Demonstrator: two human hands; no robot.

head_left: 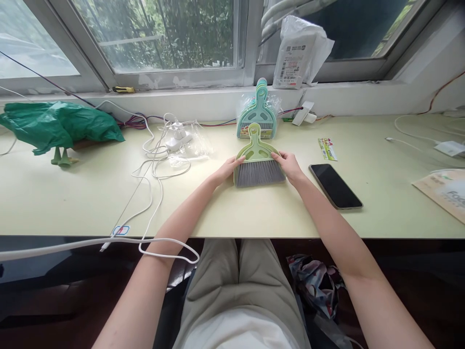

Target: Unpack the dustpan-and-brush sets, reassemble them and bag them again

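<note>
A light green hand brush (257, 154) with grey bristles lies against a matching green dustpan (235, 180), whose edge shows around it. My left hand (228, 169) grips the left side of the pair, thumb on top. On the right side, my right hand (289, 166) holds it the same way, fingers partly hidden underneath. Just behind stands a stack of blue-green dustpan and brush sets (260, 109) in clear plastic wrap, with a printed label card low on the front one.
Right of my hands lie a black phone (336, 185) and a small printed card (327, 149). White cables (150, 179) and a power adapter (178, 135) spread to the left, near a green plastic bag (61, 123). A white package (298, 55) stands on the windowsill.
</note>
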